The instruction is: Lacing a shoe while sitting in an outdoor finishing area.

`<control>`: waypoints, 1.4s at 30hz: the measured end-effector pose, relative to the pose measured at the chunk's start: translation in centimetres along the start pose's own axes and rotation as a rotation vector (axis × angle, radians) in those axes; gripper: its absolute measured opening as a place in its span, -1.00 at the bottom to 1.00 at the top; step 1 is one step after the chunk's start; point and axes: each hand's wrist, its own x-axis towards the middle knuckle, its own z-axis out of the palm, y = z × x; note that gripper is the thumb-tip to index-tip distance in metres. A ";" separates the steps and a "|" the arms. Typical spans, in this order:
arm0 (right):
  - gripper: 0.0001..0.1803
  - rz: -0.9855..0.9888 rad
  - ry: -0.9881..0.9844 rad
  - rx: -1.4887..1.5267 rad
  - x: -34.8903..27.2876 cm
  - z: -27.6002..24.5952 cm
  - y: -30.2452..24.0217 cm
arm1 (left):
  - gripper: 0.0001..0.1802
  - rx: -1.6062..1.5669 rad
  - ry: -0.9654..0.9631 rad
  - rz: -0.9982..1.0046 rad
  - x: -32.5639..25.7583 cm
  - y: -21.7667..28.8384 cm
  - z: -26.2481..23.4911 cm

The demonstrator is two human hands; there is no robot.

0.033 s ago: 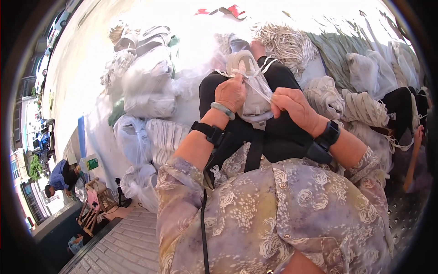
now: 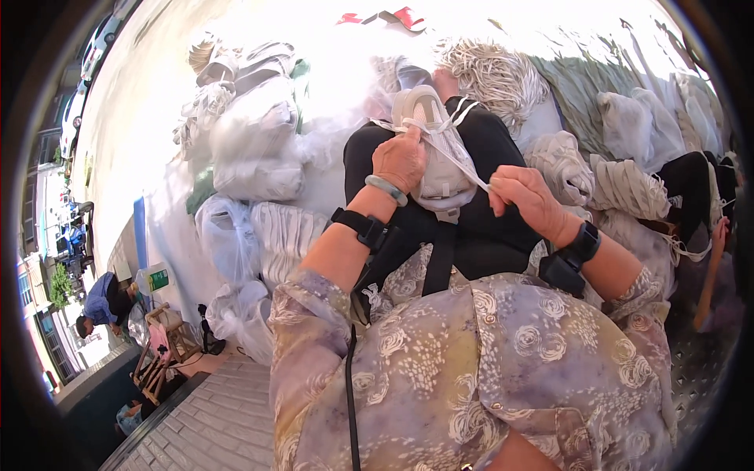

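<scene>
A pale grey-white sneaker (image 2: 440, 182) rests between my black-trousered thighs, its toe end away from me. White lace crosses its upper, with loose ends hanging over my knees. My left hand (image 2: 399, 161) is closed at the shoe's lacing, thumb and forefinger pinching the lace there; the exact grip is partly hidden. My right hand (image 2: 525, 198) is off the shoe to its right, closed on a taut length of white shoelace (image 2: 471, 174) that runs back to the eyelets.
Beyond my right knee lies a heap of white laces (image 2: 495, 82). Stacked pale shoe parts (image 2: 628, 187) sit to the right, beside another person's arm (image 2: 713, 271). Left are plastic-wrapped bundles (image 2: 255, 173) and another stack (image 2: 287, 242). A wooden stool (image 2: 169, 337) stands lower left, near a person in blue.
My right hand has moved right and slightly down, away from the shoe, drawing out a longer stretch of lace. The left hand stays nearly in place.
</scene>
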 end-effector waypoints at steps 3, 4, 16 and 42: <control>-0.61 0.270 0.093 -0.060 -8.2 -3.6 2.3 | -0.76 0.037 0.015 -0.009 -0.1 0.1 0.3; -0.63 0.352 0.119 -0.147 -11.6 -5.3 4.2 | -0.75 0.041 0.000 -0.016 0.0 0.6 0.2; -0.66 0.897 0.197 -0.356 -39.7 -13.4 23.7 | -0.68 0.063 -0.004 -0.050 -0.6 1.3 0.9; -0.75 -0.028 0.128 -0.904 6.0 0.5 2.5 | -0.87 -0.510 0.135 -0.353 1.6 -1.9 1.1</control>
